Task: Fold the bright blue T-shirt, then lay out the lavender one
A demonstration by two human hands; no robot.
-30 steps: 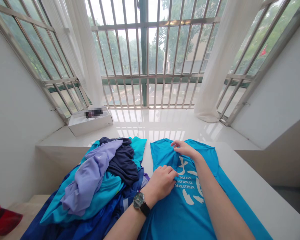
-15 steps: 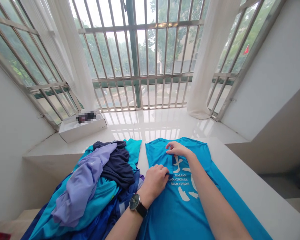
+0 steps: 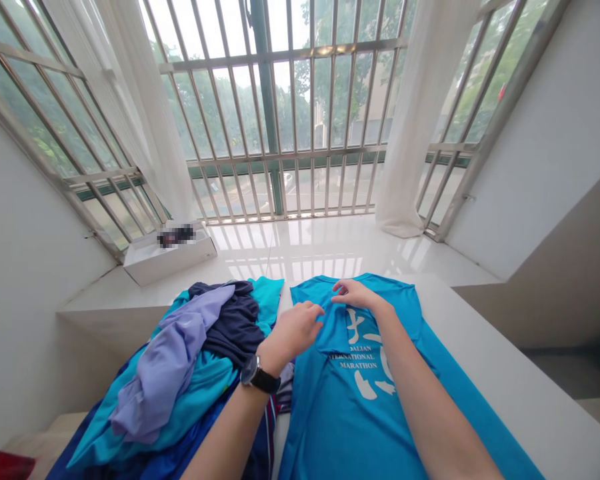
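A blue T-shirt [image 3: 330, 413] with white lettering lies spread on the white surface, its left sleeve side folded inward over part of the print. My left hand [image 3: 300, 325] is over the shirt's left edge, fingers loosely bent and apart, with no cloth visible in them. Just below the neckline, my right hand [image 3: 354, 293] rests at the folded part, thumb and fingers curved with a gap between them. A black-strapped watch [image 3: 259, 375] is on my left wrist. To the left, a heap of clothes holds a lavender garment [image 3: 173, 367] and a dark navy garment [image 3: 230, 320].
A white open box [image 3: 170, 260] with a blurred dark item stands at the back left of the sill [image 3: 300, 247]. White curtains [image 3: 405, 133] and metal window bars [image 3: 285, 160] close off the far side. Red-and-black checked cloth [image 3: 5, 463] shows at the lower left corner.
My left hand has let go of the shirt's folded sleeve edge and moved up and left. The right hand has stayed nearly in place.
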